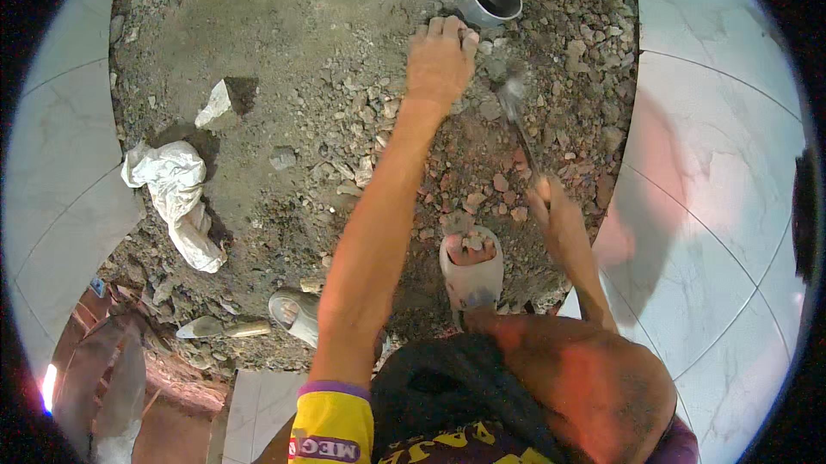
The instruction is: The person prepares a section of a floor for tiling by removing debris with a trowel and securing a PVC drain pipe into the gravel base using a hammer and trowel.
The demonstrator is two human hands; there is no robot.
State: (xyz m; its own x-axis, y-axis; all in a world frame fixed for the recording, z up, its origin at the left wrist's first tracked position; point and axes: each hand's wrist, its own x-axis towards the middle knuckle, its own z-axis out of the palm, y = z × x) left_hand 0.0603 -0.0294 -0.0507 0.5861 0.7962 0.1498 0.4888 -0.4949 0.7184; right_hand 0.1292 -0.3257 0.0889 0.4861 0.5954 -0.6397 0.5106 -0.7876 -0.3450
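Note:
My left hand [439,60] reaches forward to the rubble just left of a short grey pipe [466,10], its open round end facing up. The fingers are curled down and whatever they hold, if anything, is hidden. Lower and to the right, my right hand [559,219] grips a hand tool [521,130] with a thin dark shaft. Its pale head is smeared by motion over the stones below the pipe, so its kind is unclear. Loose grey and reddish stones [473,202] lie between the two arms.
A crumpled white bag [176,184] and a pale broken chunk [215,105] lie on the dirt at left. A wooden-handled trowel [202,327] rests at lower left, near my sandalled foot [295,316]. White tiles [714,163] border the dug ground on both sides.

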